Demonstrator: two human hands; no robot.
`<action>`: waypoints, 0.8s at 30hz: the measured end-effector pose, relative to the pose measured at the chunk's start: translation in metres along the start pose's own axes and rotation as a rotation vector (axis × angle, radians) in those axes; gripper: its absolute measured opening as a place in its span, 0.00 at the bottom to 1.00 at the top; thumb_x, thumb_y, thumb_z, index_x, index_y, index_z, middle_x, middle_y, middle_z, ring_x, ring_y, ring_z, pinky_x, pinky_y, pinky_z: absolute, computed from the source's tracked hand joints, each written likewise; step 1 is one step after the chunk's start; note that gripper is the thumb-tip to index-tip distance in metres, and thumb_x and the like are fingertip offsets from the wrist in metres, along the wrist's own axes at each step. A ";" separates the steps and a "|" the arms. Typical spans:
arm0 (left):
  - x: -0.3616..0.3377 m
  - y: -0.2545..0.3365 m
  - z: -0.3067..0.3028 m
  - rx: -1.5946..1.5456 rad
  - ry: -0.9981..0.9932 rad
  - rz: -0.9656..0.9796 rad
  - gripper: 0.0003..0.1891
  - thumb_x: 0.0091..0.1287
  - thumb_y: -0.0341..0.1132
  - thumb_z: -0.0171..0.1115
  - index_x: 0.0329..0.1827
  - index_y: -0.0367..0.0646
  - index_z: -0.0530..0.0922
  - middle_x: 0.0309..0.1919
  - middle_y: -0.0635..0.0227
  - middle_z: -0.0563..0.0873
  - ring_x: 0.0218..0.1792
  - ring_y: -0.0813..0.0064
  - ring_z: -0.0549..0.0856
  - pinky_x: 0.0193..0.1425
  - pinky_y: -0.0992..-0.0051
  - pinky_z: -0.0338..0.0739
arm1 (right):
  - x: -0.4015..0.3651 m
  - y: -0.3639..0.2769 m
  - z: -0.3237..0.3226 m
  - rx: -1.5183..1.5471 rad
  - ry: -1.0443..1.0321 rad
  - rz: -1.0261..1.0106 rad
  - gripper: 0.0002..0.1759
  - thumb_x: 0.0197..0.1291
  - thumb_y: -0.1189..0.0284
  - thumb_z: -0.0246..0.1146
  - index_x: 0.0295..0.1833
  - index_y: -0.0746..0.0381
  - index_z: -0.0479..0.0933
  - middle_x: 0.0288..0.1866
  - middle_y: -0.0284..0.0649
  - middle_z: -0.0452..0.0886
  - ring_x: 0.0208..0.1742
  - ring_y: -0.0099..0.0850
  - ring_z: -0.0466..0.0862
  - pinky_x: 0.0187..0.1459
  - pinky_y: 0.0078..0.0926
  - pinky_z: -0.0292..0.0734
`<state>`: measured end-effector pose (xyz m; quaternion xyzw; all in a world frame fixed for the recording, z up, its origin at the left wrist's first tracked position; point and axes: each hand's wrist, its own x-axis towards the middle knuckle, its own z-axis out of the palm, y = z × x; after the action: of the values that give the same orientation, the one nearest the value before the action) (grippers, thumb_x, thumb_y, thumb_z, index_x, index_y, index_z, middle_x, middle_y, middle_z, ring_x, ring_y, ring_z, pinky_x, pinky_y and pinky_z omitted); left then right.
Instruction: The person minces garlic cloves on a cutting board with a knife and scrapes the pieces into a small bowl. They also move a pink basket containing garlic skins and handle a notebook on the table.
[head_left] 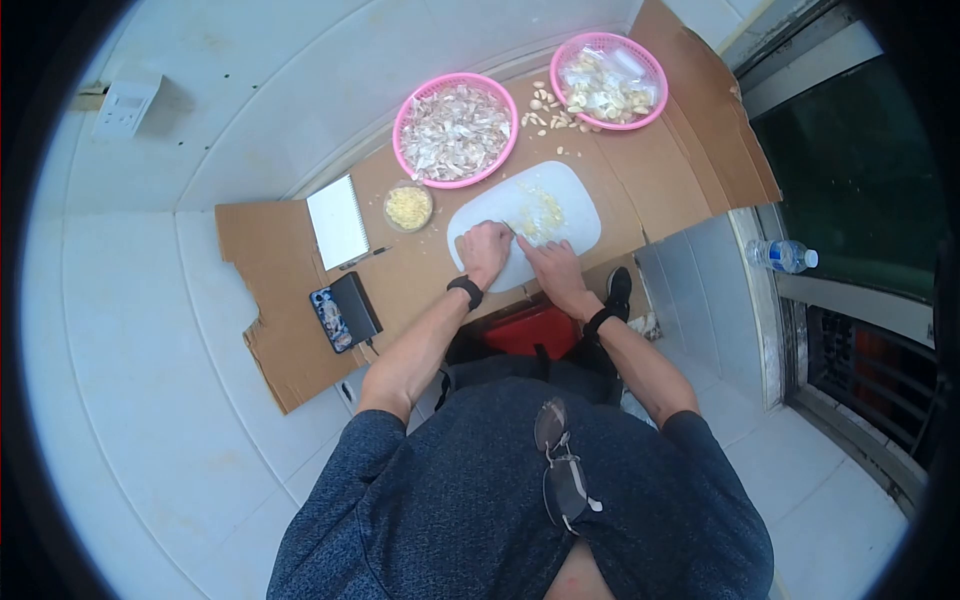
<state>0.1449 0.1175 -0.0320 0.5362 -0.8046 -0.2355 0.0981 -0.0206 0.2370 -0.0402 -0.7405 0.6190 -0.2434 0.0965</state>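
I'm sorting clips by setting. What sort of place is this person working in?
Probably a makeshift food-prep spot on a tiled floor rather than a kitchen: flattened cardboard serves as the worktop, holding a white cutting board of chopped garlic and two pink baskets of cloves and skins.

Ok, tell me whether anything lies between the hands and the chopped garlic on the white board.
Nothing visible does. The left hand is fisted around what looks like a knife, blade pointing at the chopped garlic; the right hand lies flat on the cutting board just beside the pile, only bare board between.
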 end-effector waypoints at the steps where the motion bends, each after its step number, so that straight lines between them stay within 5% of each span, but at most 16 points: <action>1: 0.000 0.000 -0.001 -0.002 -0.005 -0.005 0.07 0.69 0.41 0.74 0.38 0.54 0.97 0.38 0.57 0.96 0.38 0.50 0.95 0.42 0.50 0.84 | 0.002 0.000 0.002 -0.004 -0.010 0.007 0.32 0.73 0.75 0.63 0.82 0.61 0.77 0.37 0.38 0.86 0.43 0.39 0.86 0.51 0.42 0.73; 5: 0.000 0.007 -0.010 -0.017 -0.036 -0.026 0.07 0.68 0.37 0.76 0.42 0.47 0.98 0.36 0.51 0.95 0.37 0.48 0.95 0.47 0.54 0.89 | 0.005 0.002 0.006 -0.016 -0.029 0.023 0.33 0.73 0.74 0.64 0.83 0.60 0.77 0.38 0.38 0.87 0.43 0.39 0.86 0.51 0.42 0.74; 12: 0.001 -0.002 0.001 -0.038 -0.023 -0.042 0.07 0.69 0.41 0.75 0.41 0.54 0.98 0.38 0.57 0.96 0.39 0.51 0.95 0.44 0.52 0.85 | -0.028 0.008 -0.009 0.045 -0.047 0.041 0.31 0.75 0.75 0.64 0.82 0.59 0.78 0.37 0.39 0.86 0.42 0.40 0.85 0.49 0.43 0.73; 17: 0.000 0.003 -0.008 -0.071 -0.019 -0.037 0.08 0.67 0.38 0.78 0.42 0.46 0.98 0.35 0.52 0.95 0.36 0.49 0.95 0.47 0.55 0.89 | -0.025 0.001 -0.019 0.031 0.048 0.024 0.30 0.76 0.75 0.66 0.82 0.60 0.77 0.36 0.38 0.85 0.41 0.40 0.83 0.48 0.43 0.73; 24: 0.001 0.003 -0.008 -0.052 -0.030 -0.046 0.08 0.67 0.39 0.78 0.42 0.46 0.98 0.34 0.52 0.95 0.36 0.49 0.95 0.47 0.54 0.89 | -0.009 -0.004 -0.009 0.052 0.065 0.004 0.30 0.75 0.75 0.67 0.81 0.61 0.79 0.34 0.38 0.84 0.39 0.38 0.83 0.47 0.41 0.73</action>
<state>0.1451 0.1157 -0.0240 0.5483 -0.7870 -0.2664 0.0945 -0.0224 0.2480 -0.0324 -0.7281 0.6168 -0.2832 0.0959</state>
